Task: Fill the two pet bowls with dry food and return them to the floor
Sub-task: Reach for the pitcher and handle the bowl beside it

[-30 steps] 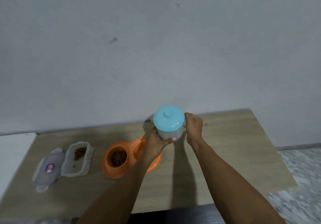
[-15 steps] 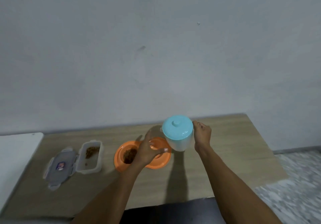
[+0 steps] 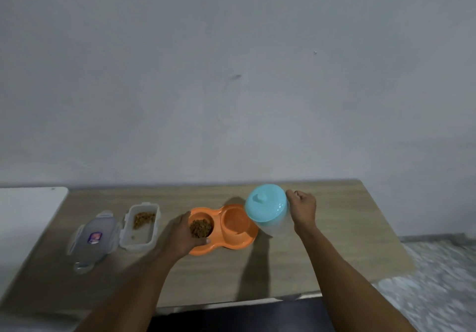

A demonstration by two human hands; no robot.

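An orange double pet bowl [image 3: 237,244] lies on the wooden table [image 3: 334,254]. Its left well holds brown dry food [image 3: 200,228]; its right well [image 3: 235,220] looks empty. My left hand [image 3: 181,237] grips the dish's left rim, thumb on the front edge. My right hand [image 3: 302,209] holds the handle of a translucent jug with a turquoise lid [image 3: 266,206], tilted to the left over the right well. The lid is on. The jug's spout side is hidden.
A clear plastic food box [image 3: 140,227] with a little kibble sits left of the dish, its lid [image 3: 94,239] lying beside it. A white surface [image 3: 25,218] adjoins the table's left end. Patterned floor [image 3: 438,288] shows at the right.
My left hand let go of the jug and moved left to the dish's rim. My right hand has swung the jug right and tilted it over the right well.
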